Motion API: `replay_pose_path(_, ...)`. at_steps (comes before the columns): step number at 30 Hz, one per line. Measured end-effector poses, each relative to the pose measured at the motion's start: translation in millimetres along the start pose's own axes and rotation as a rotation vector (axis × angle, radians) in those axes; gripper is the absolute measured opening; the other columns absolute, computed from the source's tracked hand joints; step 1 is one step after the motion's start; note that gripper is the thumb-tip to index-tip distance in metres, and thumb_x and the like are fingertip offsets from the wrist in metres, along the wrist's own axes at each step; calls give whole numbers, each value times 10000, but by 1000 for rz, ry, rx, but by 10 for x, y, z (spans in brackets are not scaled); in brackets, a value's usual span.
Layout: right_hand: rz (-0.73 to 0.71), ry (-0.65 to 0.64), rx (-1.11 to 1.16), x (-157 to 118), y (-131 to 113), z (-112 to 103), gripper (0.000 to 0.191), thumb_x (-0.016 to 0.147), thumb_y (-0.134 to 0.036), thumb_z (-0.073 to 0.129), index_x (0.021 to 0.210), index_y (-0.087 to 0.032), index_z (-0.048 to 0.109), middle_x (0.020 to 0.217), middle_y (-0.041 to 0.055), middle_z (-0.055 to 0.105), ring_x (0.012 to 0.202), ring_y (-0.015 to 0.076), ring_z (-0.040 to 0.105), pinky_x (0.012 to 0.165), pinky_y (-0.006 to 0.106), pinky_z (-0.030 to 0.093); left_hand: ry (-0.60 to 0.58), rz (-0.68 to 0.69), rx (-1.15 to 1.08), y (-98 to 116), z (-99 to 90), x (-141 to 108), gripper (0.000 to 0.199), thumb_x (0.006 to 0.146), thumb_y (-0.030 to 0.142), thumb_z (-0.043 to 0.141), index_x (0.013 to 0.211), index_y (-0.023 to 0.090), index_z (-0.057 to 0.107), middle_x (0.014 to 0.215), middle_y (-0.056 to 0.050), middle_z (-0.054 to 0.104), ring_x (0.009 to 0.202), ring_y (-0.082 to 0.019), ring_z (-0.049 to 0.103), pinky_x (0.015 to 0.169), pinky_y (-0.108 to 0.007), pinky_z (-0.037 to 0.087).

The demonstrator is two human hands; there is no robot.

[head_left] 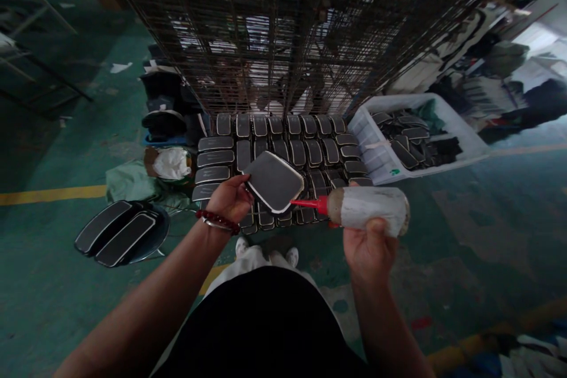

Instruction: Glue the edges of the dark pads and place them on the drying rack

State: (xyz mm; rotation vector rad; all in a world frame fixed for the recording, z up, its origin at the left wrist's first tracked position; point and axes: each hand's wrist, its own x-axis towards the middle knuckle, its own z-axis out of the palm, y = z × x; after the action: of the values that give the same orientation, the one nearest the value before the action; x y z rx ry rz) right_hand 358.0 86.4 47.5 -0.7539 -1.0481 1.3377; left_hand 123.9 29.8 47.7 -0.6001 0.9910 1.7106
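Note:
My left hand (233,198) grips a dark grey rounded panel (273,180) with a pale line along its rim, pinching it at the left corner. In my right hand (372,248) lies a squeeze bottle (372,208) wrapped in whitish material, tipped on its side. Its red nozzle (308,204) points left and its tip meets the panel's lower right edge, or comes very close to it. Below the held panel, rows of similar dark pale-edged pieces (215,158) are laid out, partly hidden by the panel and my hands.
A tall wire rack (283,23) stands behind the rows. To the right is a white crate (376,159) with dark pieces inside. Two pale-edged pieces (126,239) rest on a round stool at left, near an open bag (170,164). Dark items (163,106) are piled beside the rack.

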Motion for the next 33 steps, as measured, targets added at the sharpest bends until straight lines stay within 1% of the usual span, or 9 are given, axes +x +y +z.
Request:
replay_pose_path(6, 82, -39, 22, -64, -5, 9, 586, 786, -443, 805, 1322, -291, 624, 1286, 122, 696, 1261, 349, 647, 976, 584, 582, 22, 16, -6, -12, 12, 20, 289, 860, -69, 479, 1029, 89, 653, 656, -34, 704, 505, -133, 679, 498, -179, 590)
replay_pose_path(12, -116, 37, 36, 242, -72, 24, 547, 760, -431, 840, 1258, -297, 659, 1387, 67, 641, 1314, 301, 614, 1073, 531, 535, 26, 34, 0, -26, 6, -1, 267, 850, -77, 492, 960, 110, 648, 673, -28, 710, 511, -120, 676, 514, -178, 601)
replay_pose_path(15, -120, 35, 42, 274, -79, 14, 552, 748, -408, 860, 1256, -313, 665, 1384, 43, 647, 1327, 288, 603, 1095, 514, 518, 41, 43, 5, -25, 22, -37, 249, 885, -71, 459, 910, 110, 629, 662, -33, 707, 512, -123, 681, 506, -175, 592)
replay_pose_path(19, -7, -35, 44, 65, 20, 36, 512, 772, -405, 838, 1246, -296, 676, 1232, 64, 729, 1192, 286, 688, 990, 500, 587, 45, 45, -27, -4, 37, -43, 267, 883, -77, 439, 929, 108, 625, 640, -28, 696, 484, -120, 661, 467, -164, 564)
replay_pose_path(24, 375, -21, 199, 20, 135, 50, 303, 915, -507, 704, 1133, -297, 721, 1117, 35, 775, 1037, 202, 736, 767, 335, 650, 50, 57, -102, 26, -27, 102, 298, 852, -82, 457, 983, 128, 624, 648, -17, 687, 513, -120, 670, 493, -160, 570)
replay_pose_path(26, 445, 36, 307, 196, 51, -1, 335, 878, -531, 748, 1103, -283, 722, 1106, 23, 772, 995, 181, 736, 608, 239, 616, 52, 50, -126, 24, -82, 197, 309, 845, -83, 464, 985, 148, 615, 638, 2, 670, 508, -115, 660, 489, -158, 561)
replay_pose_path(29, 402, 114, 502, 546, -273, -105, 525, 732, -497, 894, 1132, -225, 690, 1084, 31, 756, 908, 166, 728, 480, 158, 548, 68, 38, -151, -11, -186, 358, 266, 877, -58, 458, 912, 167, 597, 628, 9, 650, 509, -116, 648, 501, -173, 558)
replay_pose_path(31, 315, 141, 618, 747, -574, -156, 523, 805, -475, 842, 1212, -204, 657, 1048, 45, 748, 871, 164, 719, 486, 155, 558, 85, 19, -158, -51, -255, 464, 241, 906, -26, 457, 839, 172, 576, 599, 11, 620, 478, -118, 617, 480, -185, 537)
replay_pose_path(33, 223, 159, 679, 880, -853, -188, 418, 976, -482, 623, 1296, -214, 624, 1042, 71, 741, 895, 188, 718, 521, 194, 585, 102, -3, -167, -97, -309, 556, 236, 919, 4, 467, 787, 178, 556, 574, 11, 591, 453, -127, 586, 447, -201, 511)
